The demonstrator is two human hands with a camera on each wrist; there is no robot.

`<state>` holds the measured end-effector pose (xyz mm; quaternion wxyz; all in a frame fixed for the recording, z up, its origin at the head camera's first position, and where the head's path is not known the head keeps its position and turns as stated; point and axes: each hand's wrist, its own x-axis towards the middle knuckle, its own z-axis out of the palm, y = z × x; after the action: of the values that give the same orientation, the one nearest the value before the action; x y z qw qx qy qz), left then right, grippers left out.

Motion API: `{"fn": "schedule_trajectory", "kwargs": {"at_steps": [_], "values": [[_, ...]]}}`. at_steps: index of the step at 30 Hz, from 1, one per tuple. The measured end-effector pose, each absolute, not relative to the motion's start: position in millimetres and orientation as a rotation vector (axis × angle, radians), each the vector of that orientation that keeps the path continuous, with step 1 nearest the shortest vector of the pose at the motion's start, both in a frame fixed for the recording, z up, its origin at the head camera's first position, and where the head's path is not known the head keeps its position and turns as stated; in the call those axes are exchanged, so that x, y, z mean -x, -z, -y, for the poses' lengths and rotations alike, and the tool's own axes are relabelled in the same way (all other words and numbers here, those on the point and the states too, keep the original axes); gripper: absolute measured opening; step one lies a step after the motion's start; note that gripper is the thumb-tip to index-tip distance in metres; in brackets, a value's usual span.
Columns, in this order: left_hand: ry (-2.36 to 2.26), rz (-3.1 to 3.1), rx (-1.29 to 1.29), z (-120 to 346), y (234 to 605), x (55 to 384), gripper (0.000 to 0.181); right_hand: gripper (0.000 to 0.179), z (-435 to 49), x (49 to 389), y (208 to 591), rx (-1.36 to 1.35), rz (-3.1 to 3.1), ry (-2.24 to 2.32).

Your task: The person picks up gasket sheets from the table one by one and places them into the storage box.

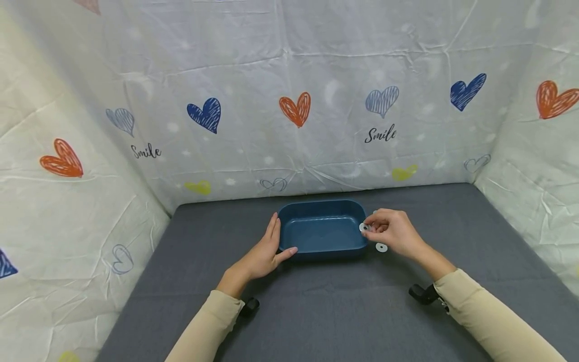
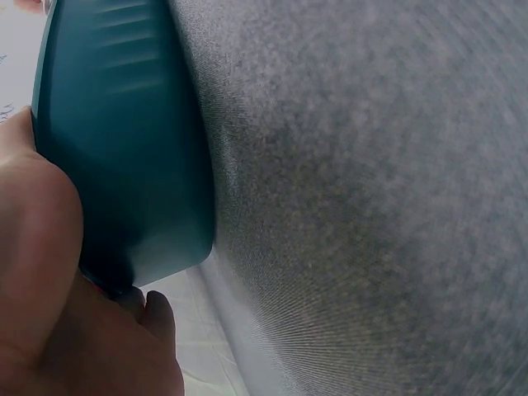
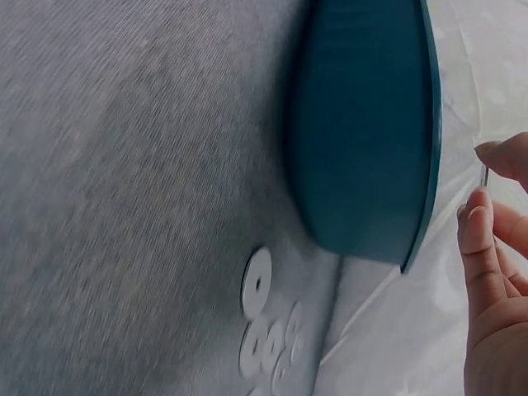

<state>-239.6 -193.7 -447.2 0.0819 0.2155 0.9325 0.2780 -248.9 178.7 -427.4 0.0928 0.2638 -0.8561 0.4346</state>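
Observation:
A dark blue rectangular dish [image 1: 322,234] with rounded corners stands on the grey cloth. My left hand [image 1: 264,256] rests against its left end, fingers straight along the side and thumb over the front rim. Between thumb and fingertips, my right hand [image 1: 394,232] pinches a flat round washer [image 1: 365,228] with a centre hole, close to the dish's right rim. In the right wrist view this washer [image 3: 484,175] shows edge-on, higher than the rim. Another washer [image 1: 381,247] lies on the cloth just below the right hand.
Several more washers [image 3: 271,345] lie grouped on the cloth to the right of the dish, mostly hidden behind the right hand in the head view. White sheets [image 1: 253,65] printed with hearts hang behind and along both sides of the grey-covered table [image 1: 334,317].

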Motion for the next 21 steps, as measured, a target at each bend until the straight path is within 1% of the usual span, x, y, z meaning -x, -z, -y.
{"fn": "schedule_trajectory", "kwargs": {"at_steps": [21], "values": [[-0.826,-2.791,-0.661,194,446,238,0.100,0.017,-126,270,428,-0.858,2.521,-1.301]]}}
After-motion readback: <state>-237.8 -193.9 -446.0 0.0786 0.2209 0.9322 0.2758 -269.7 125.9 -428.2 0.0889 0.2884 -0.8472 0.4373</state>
